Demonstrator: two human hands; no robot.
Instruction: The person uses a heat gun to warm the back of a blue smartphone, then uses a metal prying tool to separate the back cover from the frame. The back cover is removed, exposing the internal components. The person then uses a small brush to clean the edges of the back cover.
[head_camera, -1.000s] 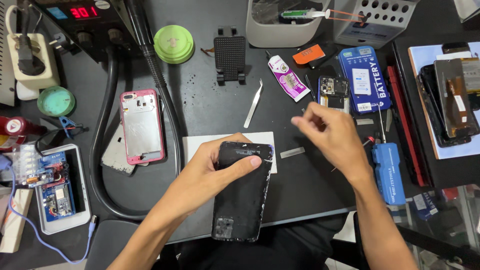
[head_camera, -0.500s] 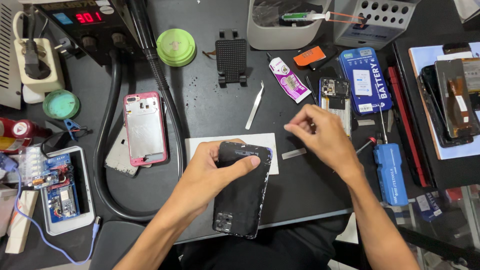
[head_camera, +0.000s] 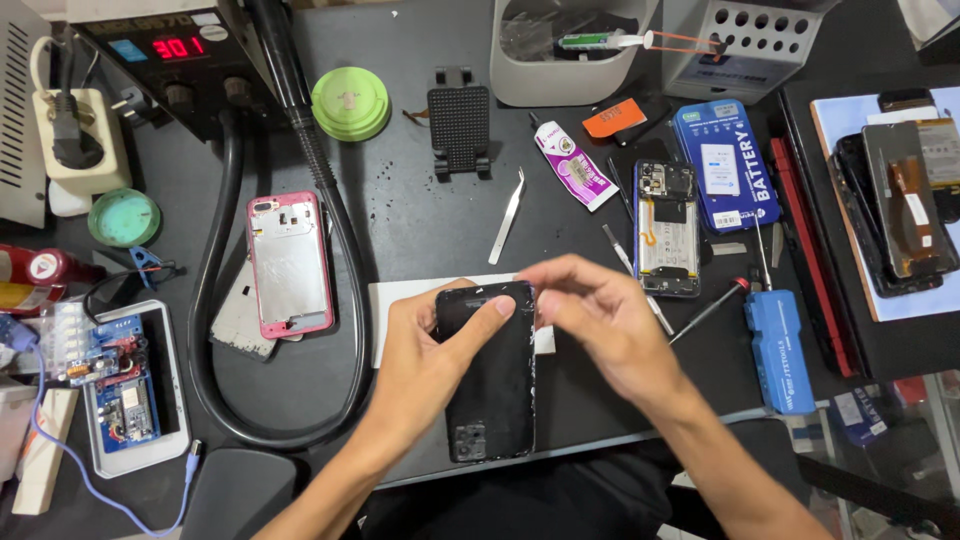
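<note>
- Black desk (head_camera: 420, 215), repair clutter all over; far left a station with a red lit readout (head_camera: 180, 47), thick black hose (head_camera: 215, 330) looping toward the near edge.
- Left: pink phone frame (head_camera: 290, 263) lying flat, stripped. Green round tin (head_camera: 350, 102) far of it.
- Centre near: left hand (head_camera: 425, 365) holds black phone (head_camera: 490, 372) flat over a white sheet (head_camera: 400, 300), fingers wrapped round its left edge, thumb pressed on the back.
- Right hand (head_camera: 600, 325) at the phone's far right corner, fingertips pressed together in a pinch; what they pinch, cannot tell.
- Progress, judged: back cover still on, edges chipped white; opening looks barely begun.
- Right of centre: white tube with purple label (head_camera: 572, 163), opened phone (head_camera: 665, 232) with board showing.
- Right: blue rectangular battery box (head_camera: 725, 165), white label panel; blue tool case (head_camera: 778, 350) nearer.
</note>
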